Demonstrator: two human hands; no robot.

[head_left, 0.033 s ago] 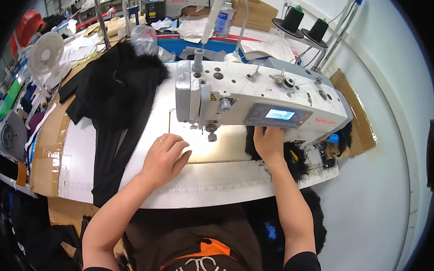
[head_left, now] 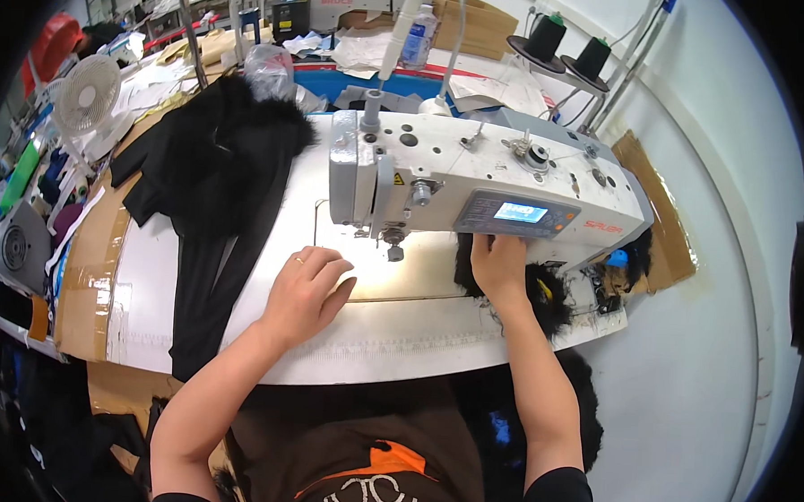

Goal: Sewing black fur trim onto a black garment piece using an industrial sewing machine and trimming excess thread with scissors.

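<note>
My left hand (head_left: pixel 309 292) rests on the white sewing table in front of the needle area. Its fingers are loosely bent, thumb apart, and hold nothing. Under the arm of the white sewing machine (head_left: pixel 504 170) reaches my right hand (head_left: pixel 500 271), with its fingers bent inward. The machine's arm hides its fingertips, so what they grip cannot be made out. Black fur (head_left: pixel 465 267) lies around that hand, with more black fur (head_left: pixel 550 304) beside the wrist. Lamplight falls on the bed below the presser foot (head_left: pixel 394 249).
A black garment with fur trim (head_left: pixel 217 180) covers the table's left side and hangs over the front edge. Two black thread cones (head_left: pixel 546 38) stand on a rack behind the machine. A white fan (head_left: pixel 88 95) stands far left. Cardboard (head_left: pixel 659 213) leans near the right wall.
</note>
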